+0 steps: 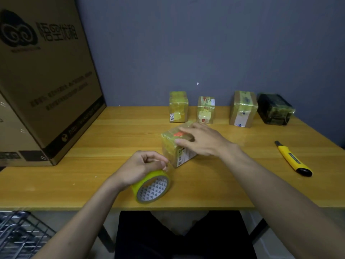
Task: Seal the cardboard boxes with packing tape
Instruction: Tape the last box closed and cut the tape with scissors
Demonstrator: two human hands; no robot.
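Observation:
A small cardboard box (172, 149) wrapped in yellowish tape lies in the middle of the wooden table (104, 152). My right hand (200, 140) rests flat on its top with the fingers spread. My left hand (143, 165) is closed over a yellow roll of packing tape (152, 187) near the table's front edge, and its fingertips pinch at the tape end beside the box's near corner.
Three taped boxes (178, 107) (206, 109) (242, 109) and a dark wrapped box (274, 109) stand along the back wall. A yellow utility knife (293, 159) lies at the right. A large carton (43, 77) fills the left. A wire basket (20, 234) sits below left.

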